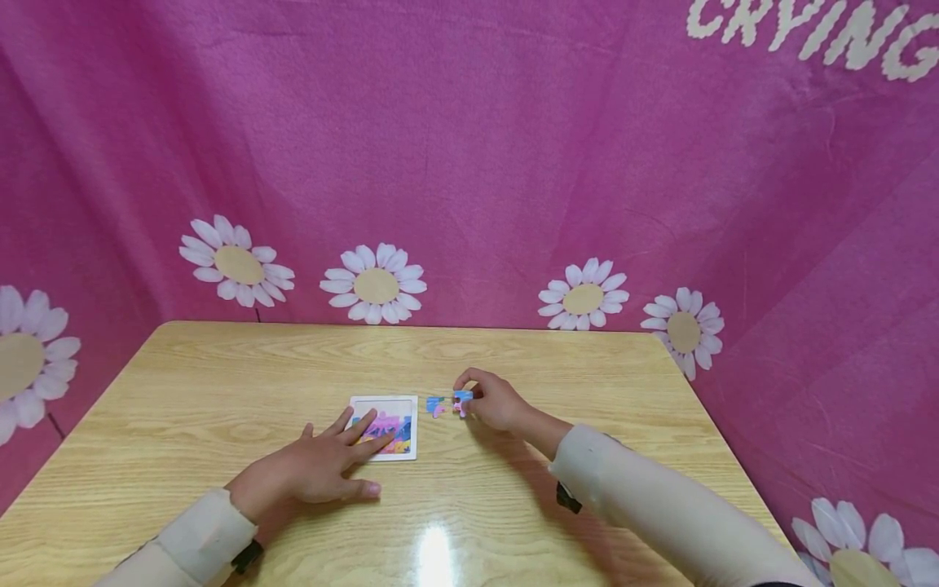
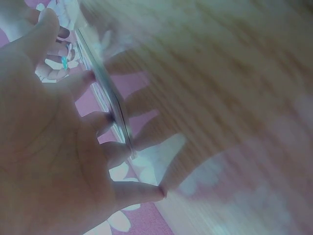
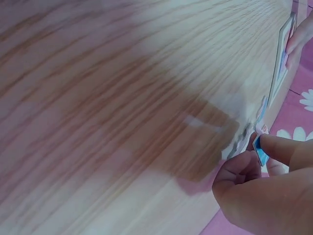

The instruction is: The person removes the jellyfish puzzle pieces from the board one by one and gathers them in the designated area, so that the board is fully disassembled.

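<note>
A white-framed jigsaw puzzle (image 1: pixel 414 432) lies on the table, its lower part filled with a pink, blue and yellow picture and its upper part showing bare backing. My left hand (image 1: pixel 323 465) is spread over its left side, fingers straight, with fingertips on the picture and the thumb off the near edge. To the right of the frame, a blue and pink puzzle piece (image 1: pixel 435 405) rests on the wood. Just beyond it my right hand (image 1: pixel 499 403) pinches another puzzle piece (image 1: pixel 463 397) between thumb and fingers; its blue edge (image 3: pixel 260 151) shows in the right wrist view.
The wood-grain table (image 1: pixel 557 514) is glossy and reflects the hands. Behind it hangs a pink curtain (image 1: pixel 469 163) printed with white daisies, close along the table's far edge. Dark straps (image 1: pixel 568 497) show below both sleeves.
</note>
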Demonstrator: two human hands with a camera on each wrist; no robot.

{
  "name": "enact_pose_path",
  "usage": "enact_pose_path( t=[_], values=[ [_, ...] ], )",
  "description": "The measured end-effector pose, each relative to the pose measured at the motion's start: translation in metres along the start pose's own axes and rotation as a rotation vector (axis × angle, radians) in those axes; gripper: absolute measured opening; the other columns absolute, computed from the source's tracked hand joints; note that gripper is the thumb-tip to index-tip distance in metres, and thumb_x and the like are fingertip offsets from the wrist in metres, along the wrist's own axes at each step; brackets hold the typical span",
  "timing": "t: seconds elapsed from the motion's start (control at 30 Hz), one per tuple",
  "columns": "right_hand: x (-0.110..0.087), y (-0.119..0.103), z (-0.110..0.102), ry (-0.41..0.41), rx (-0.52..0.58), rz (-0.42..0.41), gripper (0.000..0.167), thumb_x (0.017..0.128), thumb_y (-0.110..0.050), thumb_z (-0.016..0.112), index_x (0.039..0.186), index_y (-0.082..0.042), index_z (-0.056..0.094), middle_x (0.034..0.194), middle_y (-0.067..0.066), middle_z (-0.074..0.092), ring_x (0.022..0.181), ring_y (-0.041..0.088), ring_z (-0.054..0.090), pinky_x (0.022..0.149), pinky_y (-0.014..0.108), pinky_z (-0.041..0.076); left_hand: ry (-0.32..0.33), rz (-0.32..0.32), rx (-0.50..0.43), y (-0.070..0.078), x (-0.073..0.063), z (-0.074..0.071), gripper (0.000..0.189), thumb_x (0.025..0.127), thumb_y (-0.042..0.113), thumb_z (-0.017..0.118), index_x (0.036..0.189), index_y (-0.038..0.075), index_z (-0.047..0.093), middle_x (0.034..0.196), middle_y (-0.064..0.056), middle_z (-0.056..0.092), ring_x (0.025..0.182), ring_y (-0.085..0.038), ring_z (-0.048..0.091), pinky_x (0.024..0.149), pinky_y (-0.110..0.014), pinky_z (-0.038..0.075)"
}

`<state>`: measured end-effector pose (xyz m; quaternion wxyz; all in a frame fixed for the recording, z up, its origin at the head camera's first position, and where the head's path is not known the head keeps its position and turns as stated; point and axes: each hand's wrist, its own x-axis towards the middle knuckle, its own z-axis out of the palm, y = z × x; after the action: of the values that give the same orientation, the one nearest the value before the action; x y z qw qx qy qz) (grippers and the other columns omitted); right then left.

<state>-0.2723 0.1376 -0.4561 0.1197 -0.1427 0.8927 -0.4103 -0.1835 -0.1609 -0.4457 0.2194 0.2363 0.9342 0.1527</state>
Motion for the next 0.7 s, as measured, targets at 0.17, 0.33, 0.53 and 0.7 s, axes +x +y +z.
enact_pose_path(
  t=[0.17,0.33,0.53,0.7],
  values=[
    [-0.003,0.008,-0.006,0.008,0.022,0.007,0.024,0.093,0.006,0.068,0.112,-0.010,0.066,0.082,0.006,0.061,0.067,0.014,0.052,0.062,0.026,0.044,0.003,0.003,0.000,0.000,0.000,0.000,0.082,0.092,0.071,0.058,0.162,0.039,0.031,0.174,-0.004,0.012,0.158,-0.045,0.003,0.107,-0.086,0.008],
    [-0.005,0.015,-0.012,0.016,0.028,0.011,0.023,0.094,0.006,0.067,0.110,-0.010,0.066,0.082,0.006,0.062,0.069,0.015,0.051,0.061,0.027,0.043,0.006,0.002,-0.001,0.000,0.000,0.000,0.082,0.092,0.071,0.059,0.162,0.038,0.032,0.174,-0.004,0.013,0.158,-0.044,0.003,0.108,-0.085,0.008],
    [-0.007,0.020,-0.020,0.021,0.034,0.029,0.021,0.095,0.006,0.066,0.109,-0.009,0.065,0.081,0.005,0.060,0.067,0.015,0.049,0.059,0.026,0.042,0.008,-0.001,0.008,0.000,0.000,0.000,0.083,0.091,0.071,0.060,0.162,0.037,0.033,0.174,-0.004,0.014,0.158,-0.044,0.004,0.108,-0.086,0.009],
    [-0.009,0.025,-0.024,0.023,0.024,0.034,0.020,0.095,0.006,0.067,0.109,-0.008,0.065,0.084,0.008,0.065,0.067,0.014,0.050,0.059,0.025,0.041,0.005,-0.002,0.012,-0.001,0.001,0.000,0.084,0.091,0.072,0.059,0.162,0.037,0.032,0.174,-0.004,0.013,0.158,-0.045,0.004,0.107,-0.086,0.008]
  ],
)
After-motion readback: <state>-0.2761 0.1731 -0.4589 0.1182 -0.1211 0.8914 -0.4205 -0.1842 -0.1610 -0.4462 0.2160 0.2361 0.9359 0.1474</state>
